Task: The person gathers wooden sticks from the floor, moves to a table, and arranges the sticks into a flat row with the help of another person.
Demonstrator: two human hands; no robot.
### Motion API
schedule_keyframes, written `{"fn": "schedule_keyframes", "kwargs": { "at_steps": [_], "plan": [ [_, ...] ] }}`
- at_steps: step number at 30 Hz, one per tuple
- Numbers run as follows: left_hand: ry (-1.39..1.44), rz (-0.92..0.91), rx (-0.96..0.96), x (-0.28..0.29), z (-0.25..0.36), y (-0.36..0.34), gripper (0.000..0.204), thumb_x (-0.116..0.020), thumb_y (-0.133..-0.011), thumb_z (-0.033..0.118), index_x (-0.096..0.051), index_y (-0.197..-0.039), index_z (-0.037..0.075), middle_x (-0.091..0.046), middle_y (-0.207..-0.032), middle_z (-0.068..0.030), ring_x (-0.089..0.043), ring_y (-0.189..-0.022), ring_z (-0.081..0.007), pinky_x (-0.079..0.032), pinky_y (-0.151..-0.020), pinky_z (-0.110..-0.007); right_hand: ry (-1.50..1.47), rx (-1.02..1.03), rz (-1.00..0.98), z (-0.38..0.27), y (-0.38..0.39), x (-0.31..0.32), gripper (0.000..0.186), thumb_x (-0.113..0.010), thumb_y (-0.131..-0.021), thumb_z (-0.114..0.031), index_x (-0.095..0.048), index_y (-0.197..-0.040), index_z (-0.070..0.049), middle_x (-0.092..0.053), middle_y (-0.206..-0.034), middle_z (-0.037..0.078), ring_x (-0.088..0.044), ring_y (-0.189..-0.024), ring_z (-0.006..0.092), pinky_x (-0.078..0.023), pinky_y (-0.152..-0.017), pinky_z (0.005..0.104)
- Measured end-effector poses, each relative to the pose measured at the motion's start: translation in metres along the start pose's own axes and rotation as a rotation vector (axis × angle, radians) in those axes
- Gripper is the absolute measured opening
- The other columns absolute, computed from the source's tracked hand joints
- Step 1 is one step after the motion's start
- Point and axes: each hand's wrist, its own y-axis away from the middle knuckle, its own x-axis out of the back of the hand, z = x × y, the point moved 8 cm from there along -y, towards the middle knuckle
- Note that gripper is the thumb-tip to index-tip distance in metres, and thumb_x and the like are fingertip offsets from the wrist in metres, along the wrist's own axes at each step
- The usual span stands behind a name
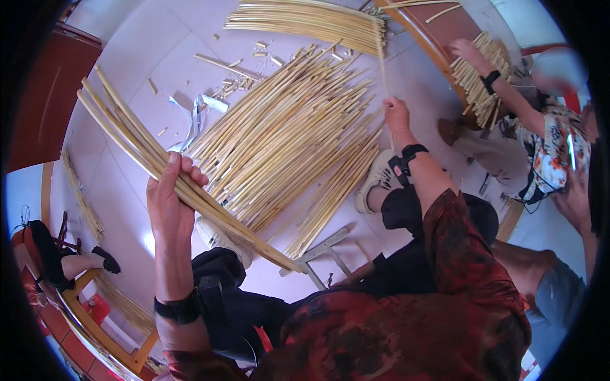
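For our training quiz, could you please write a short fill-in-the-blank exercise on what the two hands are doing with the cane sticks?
1. The left hand grips a ____ of long pale sticks.
2. The right hand pinches a ____ thin stick.
3. The big pile of sticks lies on the ____.
4. Each wrist wears a ____ band.

Missing words: bundle; single; floor; black

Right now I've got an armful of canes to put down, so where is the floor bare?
Bare tile lies upper left, beyond the bundle in the left hand, and a patch between the right hand and the bench. The middle is crowded by the cane pile; offcuts litter above.
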Motion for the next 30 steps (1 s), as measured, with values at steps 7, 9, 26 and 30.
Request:
{"fn": "schedule_keyframes", "kwargs": {
  "at_steps": [7,9,26,30],
  "plan": [
    [0.020,-0.047,-0.024,0.015,-0.001,0.005,0.017,-0.045,-0.087,0.008,-0.043,-0.093,-0.007,-0.054,-0.093,-0.0243,-0.057,-0.092,-0.0343,-0.053,-0.074,-0.040,-1.125,-0.069,-0.431,-0.233,0.118,-0.018,0.031,-0.042,-0.083,0.002,-0.041,-0.114,-0.002,-0.047,-0.082,0.008,-0.056,-0.059,0.0127,-0.049,-0.048,0.0247],
    [0.034,-0.088,0.062,0.019,-0.006,0.009,0.016,-0.044,-0.088,0.010,-0.046,-0.093,-0.005,-0.051,-0.105,-0.0252,-0.052,-0.101,-0.0349,-0.049,-0.081,-0.043,-1.209,-0.024,-0.676,-0.303,0.170,-0.009,0.031,-0.046,-0.086,-0.005,-0.038,-0.115,0.004,-0.051,-0.079,0.009,-0.058,-0.065,0.0154,-0.053,-0.058,0.0265],
    [-0.056,-0.085,-0.011,0.043,0.011,0.024,0.019,-0.051,-0.085,0.011,-0.045,-0.098,-0.001,-0.051,-0.075,-0.0067,-0.053,-0.067,-0.0150,-0.050,-0.058,-0.029,-1.009,0.126,-1.154,-0.302,0.278,-0.100,0.026,-0.049,-0.086,-0.018,-0.053,-0.105,0.000,-0.060,-0.084,0.007,-0.058,-0.074,0.0117,-0.049,-0.066,0.0236],
    [-0.142,-0.040,-0.049,0.045,0.032,0.033,0.018,-0.052,-0.085,0.011,-0.046,-0.098,0.001,-0.049,-0.074,-0.0048,-0.050,-0.064,-0.0131,-0.046,-0.055,-0.026,-1.139,-0.676,-0.944,-0.128,0.263,-0.194,0.018,-0.045,-0.084,-0.012,-0.052,-0.094,0.000,-0.057,-0.076,0.013,-0.060,-0.065,0.0257,-0.051,-0.056,0.0343]
  ]
}}
